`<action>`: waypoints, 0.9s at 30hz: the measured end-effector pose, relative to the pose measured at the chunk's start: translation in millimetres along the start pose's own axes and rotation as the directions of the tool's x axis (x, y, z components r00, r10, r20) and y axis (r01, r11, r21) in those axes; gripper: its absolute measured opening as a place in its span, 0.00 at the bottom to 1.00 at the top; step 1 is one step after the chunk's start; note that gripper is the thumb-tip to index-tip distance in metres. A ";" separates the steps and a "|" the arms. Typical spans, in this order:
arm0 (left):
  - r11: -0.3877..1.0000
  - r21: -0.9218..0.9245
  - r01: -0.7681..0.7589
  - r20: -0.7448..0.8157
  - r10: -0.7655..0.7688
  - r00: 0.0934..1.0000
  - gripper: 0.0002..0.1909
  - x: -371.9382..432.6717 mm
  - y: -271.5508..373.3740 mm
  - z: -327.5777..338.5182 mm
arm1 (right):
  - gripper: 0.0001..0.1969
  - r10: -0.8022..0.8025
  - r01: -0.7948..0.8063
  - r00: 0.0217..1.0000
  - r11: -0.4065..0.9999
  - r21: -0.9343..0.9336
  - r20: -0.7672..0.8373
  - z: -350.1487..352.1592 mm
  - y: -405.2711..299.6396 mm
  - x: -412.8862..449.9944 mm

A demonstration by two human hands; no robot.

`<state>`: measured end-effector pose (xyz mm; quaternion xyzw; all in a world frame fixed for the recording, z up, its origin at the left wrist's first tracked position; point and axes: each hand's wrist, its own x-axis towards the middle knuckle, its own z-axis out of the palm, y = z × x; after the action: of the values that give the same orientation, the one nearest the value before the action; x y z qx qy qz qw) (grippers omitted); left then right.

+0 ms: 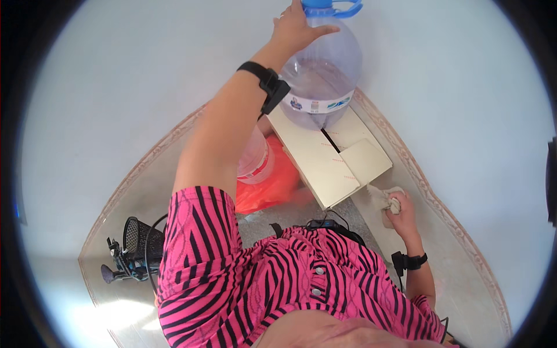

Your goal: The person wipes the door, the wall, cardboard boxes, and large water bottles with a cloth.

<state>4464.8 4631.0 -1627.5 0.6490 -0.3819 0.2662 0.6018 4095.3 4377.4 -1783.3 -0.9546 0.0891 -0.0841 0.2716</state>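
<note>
A large clear plastic water bottle (326,71) with a blue cap and blue handle stands on a pale cardboard box (313,161). My left hand (296,28) grips it near the neck, thumb spread across the shoulder; the fingertips are partly hidden. Low on the right, my right hand (403,217) clutches a crumpled beige cloth (393,203) beside the box's near corner. Black straps with small devices circle both wrists.
Left of the box are a second plastic bottle (256,161) with a red-edged label and a red plastic bag (270,191). A black mesh basket (138,237) stands farther left. Pale walls with a patterned tile border (387,119) meet behind the box.
</note>
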 end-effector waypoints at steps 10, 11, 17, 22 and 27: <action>0.927 0.330 0.179 0.053 -0.207 0.977 0.50 -58.2 -30.8 -24.9 | 0.18 -0.174 0.174 0.985 0.984 0.038 0.018 29.3 -14.1 39.6; 0.933 0.325 0.152 0.007 -0.163 0.987 0.43 -75.6 -34.5 -35.4 | 0.18 -0.159 0.156 0.987 0.985 0.067 0.034 35.3 -16.9 43.0; 0.753 0.532 0.387 -0.046 -0.430 0.902 0.45 -194.4 -90.2 -156.5 | 0.19 -0.303 0.289 0.950 0.945 0.153 0.078 83.7 -66.3 84.1; 0.719 0.444 0.534 -0.048 -0.576 0.816 0.42 -274.6 -148.1 -183.5 | 0.20 -0.517 0.501 0.853 0.848 0.172 0.067 148.1 -172.1 136.9; 0.767 0.281 0.576 -0.187 -0.545 0.817 0.35 -308.5 -157.2 -195.2 | 0.28 -0.599 0.564 0.796 0.785 0.255 0.087 280.2 -235.6 195.0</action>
<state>4440.6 4874.8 -1940.6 0.8099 -0.0926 0.1637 0.5556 4372.3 4673.5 -1870.6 -0.9035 -0.2424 -0.0947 0.3405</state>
